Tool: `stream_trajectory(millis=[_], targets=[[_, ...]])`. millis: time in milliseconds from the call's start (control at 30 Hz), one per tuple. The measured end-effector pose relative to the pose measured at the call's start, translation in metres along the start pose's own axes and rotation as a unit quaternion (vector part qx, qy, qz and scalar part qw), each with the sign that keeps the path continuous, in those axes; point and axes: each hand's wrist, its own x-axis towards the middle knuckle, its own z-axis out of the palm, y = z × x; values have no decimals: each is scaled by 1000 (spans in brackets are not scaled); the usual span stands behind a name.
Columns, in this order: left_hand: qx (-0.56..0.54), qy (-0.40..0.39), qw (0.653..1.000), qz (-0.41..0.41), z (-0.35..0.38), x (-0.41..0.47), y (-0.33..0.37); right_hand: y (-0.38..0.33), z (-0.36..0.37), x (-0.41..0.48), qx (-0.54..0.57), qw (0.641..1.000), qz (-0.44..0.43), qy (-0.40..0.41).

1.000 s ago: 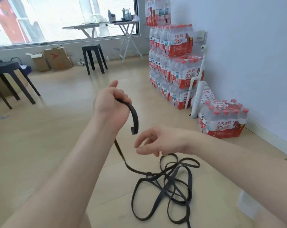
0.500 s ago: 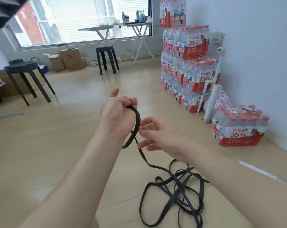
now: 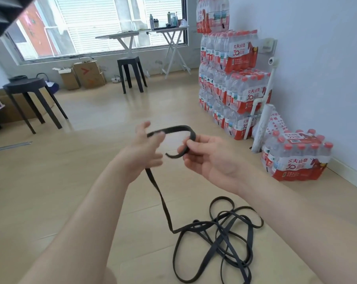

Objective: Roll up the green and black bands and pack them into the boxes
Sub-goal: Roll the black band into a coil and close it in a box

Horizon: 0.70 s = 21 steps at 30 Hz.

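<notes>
A long black band [image 3: 214,238] lies in a loose tangled heap on the wooden floor in front of me. One strand rises from the heap to my left hand [image 3: 144,148], whose blurred fingers are spread loosely with the band running across the palm. From there the band arcs right to my right hand [image 3: 204,158], which pinches it between thumb and fingers near its free end. The short end curls back under the arc. No green band is in view.
Stacked packs of water bottles [image 3: 235,78] stand along the right wall, with one more pack [image 3: 296,156] on the floor. Two black stools [image 3: 30,99] [image 3: 132,74], folding tables [image 3: 144,37] and cardboard boxes [image 3: 87,74] stand by the far window.
My right hand has taken hold of the band's free end and pulled it right. My left hand has loosened from a fist. The end now forms an arc between both hands.
</notes>
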Motion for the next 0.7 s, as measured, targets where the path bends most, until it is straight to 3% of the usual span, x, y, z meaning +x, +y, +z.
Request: stream_trajectory(millis=[33,100,167,300,367,433,467,533,600,633,700], targets=[[92,-39,995,-14,-1,-4,-2,-5,-3,-1,31,999,-7,24],[118,-124,985,-7,5,-15,-2,-11,-9,-3,43,998,-11,48],[40,-162,986,21,14,-22,1,-10,-12,-4,29,998,-9,53],[-128,-152,980,19,21,-22,6,-9,-15,-3,38,995,-19,90],[-141,-140,979,38,23,-23,4,-10,-16,-5,43,995,-15,92],[-72,-101,988,89,25,-22,3,-11,-17,-7,-42,994,17,98],[-22,-73,990,121,26,-21,2,-11,-17,-7,-151,981,42,112],[91,-22,980,178,23,-18,2,-12,-23,-7,-414,895,72,148],[184,-31,963,196,14,-17,4,-14,-30,-6,-557,810,23,183],[195,-54,961,188,11,-17,5,-16,-33,-6,-554,815,-5,169],[147,-91,971,166,9,-20,5,-18,-31,-10,-483,874,-1,57]])
